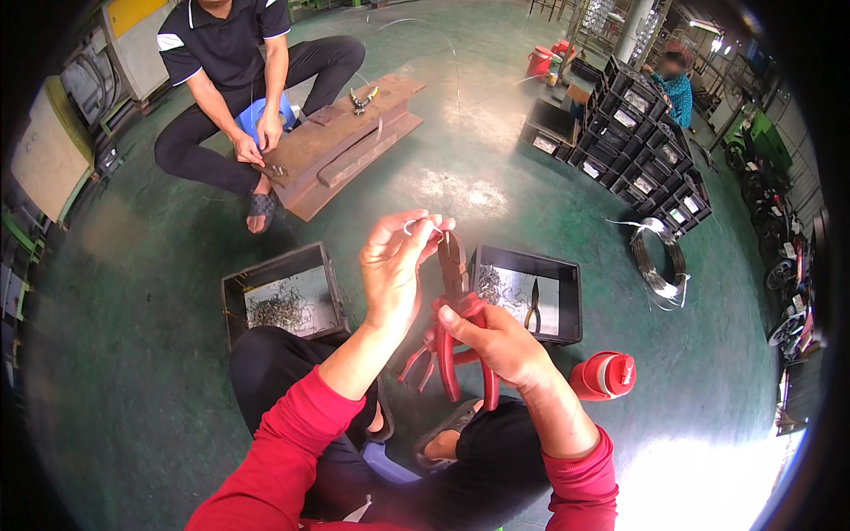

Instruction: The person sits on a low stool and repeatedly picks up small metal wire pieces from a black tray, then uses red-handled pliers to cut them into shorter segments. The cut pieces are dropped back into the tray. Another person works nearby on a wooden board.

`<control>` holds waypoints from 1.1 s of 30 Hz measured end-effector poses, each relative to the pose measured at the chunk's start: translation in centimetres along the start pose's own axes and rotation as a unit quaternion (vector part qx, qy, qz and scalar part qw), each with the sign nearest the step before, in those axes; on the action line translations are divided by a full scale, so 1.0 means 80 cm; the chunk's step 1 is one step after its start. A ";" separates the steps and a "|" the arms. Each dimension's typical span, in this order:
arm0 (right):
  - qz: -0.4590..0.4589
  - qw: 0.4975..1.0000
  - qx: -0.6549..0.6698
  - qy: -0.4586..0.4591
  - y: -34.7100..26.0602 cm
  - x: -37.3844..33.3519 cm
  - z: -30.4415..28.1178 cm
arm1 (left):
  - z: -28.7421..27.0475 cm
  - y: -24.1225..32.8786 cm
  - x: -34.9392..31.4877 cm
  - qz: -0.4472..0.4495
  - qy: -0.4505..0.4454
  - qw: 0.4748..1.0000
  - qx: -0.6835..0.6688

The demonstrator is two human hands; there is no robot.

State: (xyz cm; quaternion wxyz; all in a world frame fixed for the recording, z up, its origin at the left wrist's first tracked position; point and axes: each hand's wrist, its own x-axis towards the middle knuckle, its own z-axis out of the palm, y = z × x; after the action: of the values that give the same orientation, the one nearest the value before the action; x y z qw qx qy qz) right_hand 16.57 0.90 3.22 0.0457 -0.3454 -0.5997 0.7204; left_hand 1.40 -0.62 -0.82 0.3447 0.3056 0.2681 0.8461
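In front of me my left hand [390,270] is raised with thumb and fingers pinched on a small bent piece of wire [408,227]. The wire's curved end shows above the fingertips. My right hand [505,347] is closed around red-handled pliers [454,273], jaws pointing up. The jaw tips meet the wire beside my left fingertips; how far they close on it is too small to tell. Below the right hand the handles look partly smeared. Past my knees stand a left black bin [232,305] and a right black bin [571,327], both with small wire pieces inside.
Another pair of pliers [534,310] lies in the right bin. A red bottle [602,376] and a wire coil [660,261] stand to the right, near stacked black crates [637,142]. A co-worker [230,62] sits by a rusty steel beam [341,146]; another person [677,93] is farther back.
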 end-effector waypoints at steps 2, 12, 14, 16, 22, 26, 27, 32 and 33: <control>-0.003 1.000 -0.006 -0.001 0.000 -0.001 0.000 | -0.001 0.000 -0.001 0.004 -0.002 1.000 0.006; -0.008 1.000 -0.006 -0.003 0.001 -0.004 0.000 | 0.002 -0.005 -0.005 0.006 -0.013 1.000 0.015; -0.002 1.000 -0.002 -0.006 0.000 -0.005 0.001 | 0.003 -0.003 -0.005 -0.004 -0.010 1.000 0.005; 0.000 1.000 0.001 -0.007 -0.001 -0.005 0.001 | 0.003 -0.002 -0.006 -0.022 0.001 1.000 -0.008; 0.007 1.000 0.004 -0.008 -0.002 -0.006 0.000 | 0.001 -0.003 -0.004 -0.023 -0.015 0.999 -0.023; 0.008 1.000 0.012 0.001 -0.001 -0.006 0.002 | 0.001 -0.004 -0.003 -0.003 -0.027 1.000 -0.001; 0.010 1.000 0.012 0.002 0.000 -0.007 0.002 | 0.000 -0.004 -0.003 0.003 -0.031 1.000 0.006; 0.002 0.999 0.036 0.001 0.012 -0.006 -0.001 | -0.009 -0.011 -0.006 0.002 -0.026 0.993 0.113; -0.020 0.999 0.046 -0.008 0.015 -0.006 -0.003 | -0.010 -0.014 -0.007 0.007 -0.034 0.994 0.107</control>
State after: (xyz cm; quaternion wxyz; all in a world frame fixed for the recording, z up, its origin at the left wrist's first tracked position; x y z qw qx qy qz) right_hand 17.52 0.54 2.37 0.0710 -0.3253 -0.5732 0.7487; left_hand 1.64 -0.53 -2.33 0.3132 0.3710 0.3435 0.8039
